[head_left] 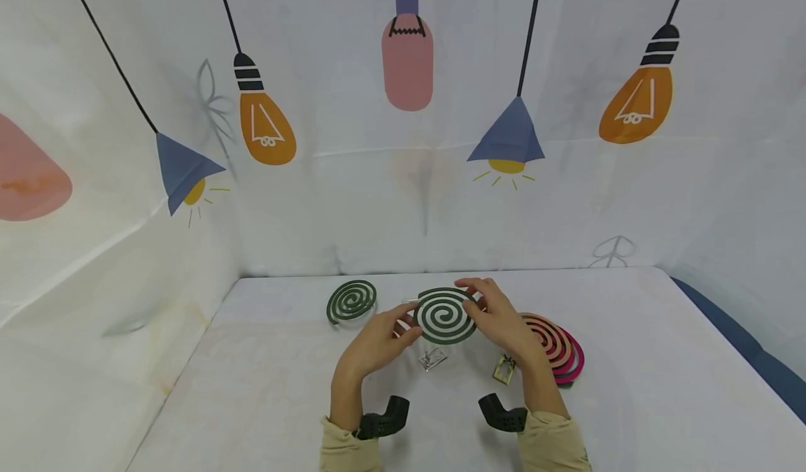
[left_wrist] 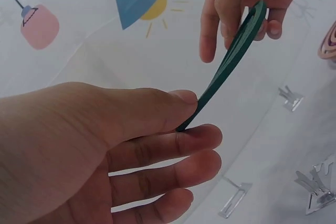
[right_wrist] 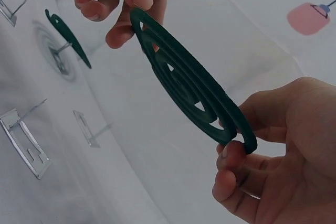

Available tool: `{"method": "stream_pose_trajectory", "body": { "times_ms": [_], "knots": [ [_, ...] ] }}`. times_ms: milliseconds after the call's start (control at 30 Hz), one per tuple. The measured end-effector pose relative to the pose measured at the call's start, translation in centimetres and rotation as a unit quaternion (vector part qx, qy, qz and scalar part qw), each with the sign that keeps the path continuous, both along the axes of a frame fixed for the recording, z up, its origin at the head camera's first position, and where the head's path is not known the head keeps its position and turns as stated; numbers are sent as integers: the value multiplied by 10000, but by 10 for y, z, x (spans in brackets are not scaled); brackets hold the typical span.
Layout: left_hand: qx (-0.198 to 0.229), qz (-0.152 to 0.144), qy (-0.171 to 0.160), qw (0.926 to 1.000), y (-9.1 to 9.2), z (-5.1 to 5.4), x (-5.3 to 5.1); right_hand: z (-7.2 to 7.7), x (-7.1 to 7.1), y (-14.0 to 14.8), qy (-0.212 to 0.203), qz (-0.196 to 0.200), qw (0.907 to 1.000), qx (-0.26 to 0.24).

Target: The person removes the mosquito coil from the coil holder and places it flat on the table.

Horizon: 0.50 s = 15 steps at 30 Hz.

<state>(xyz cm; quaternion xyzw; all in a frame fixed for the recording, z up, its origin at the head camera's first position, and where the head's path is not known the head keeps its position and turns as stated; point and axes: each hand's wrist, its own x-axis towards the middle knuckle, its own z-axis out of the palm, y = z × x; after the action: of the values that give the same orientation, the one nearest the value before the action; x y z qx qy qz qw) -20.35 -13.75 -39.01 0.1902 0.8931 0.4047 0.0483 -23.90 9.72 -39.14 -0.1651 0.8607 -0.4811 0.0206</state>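
A green mosquito coil (head_left: 443,316) is held above the white table by both hands, one at either side. My left hand (head_left: 376,342) pinches its left edge between thumb and forefinger; the other fingers lie below, as the left wrist view shows. On the opposite edge, my right hand (head_left: 504,325) grips the coil with thumb and fingertips. The right wrist view shows the coil (right_wrist: 202,80) tilted, its spiral strands slightly apart. Below it on the table lie a silver metal coil stand (head_left: 432,359) and a gold-coloured one (head_left: 504,369) near the right wrist.
Another green coil (head_left: 351,300) is at the back left, raised on a metal stand. Beyond my right forearm lies a stack of orange, red and green coils (head_left: 569,356), partly hidden. Another small stand (right_wrist: 86,129) stands towards the back. A lamp-patterned cloth (head_left: 352,199) hangs behind the table.
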Motion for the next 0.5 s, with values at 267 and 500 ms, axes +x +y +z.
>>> {"method": "stream_pose_trajectory", "body": {
  "times_ms": [267, 500],
  "knots": [
    [95, -13, 216, 9997, 4, -1, -2, 0, 0, 5, -144, -70, 9998, -119],
    [210, 25, 352, 9992, 8, -3, -3, 0, -1, 9, 38, -81, 9999, 77]
  ]
}}
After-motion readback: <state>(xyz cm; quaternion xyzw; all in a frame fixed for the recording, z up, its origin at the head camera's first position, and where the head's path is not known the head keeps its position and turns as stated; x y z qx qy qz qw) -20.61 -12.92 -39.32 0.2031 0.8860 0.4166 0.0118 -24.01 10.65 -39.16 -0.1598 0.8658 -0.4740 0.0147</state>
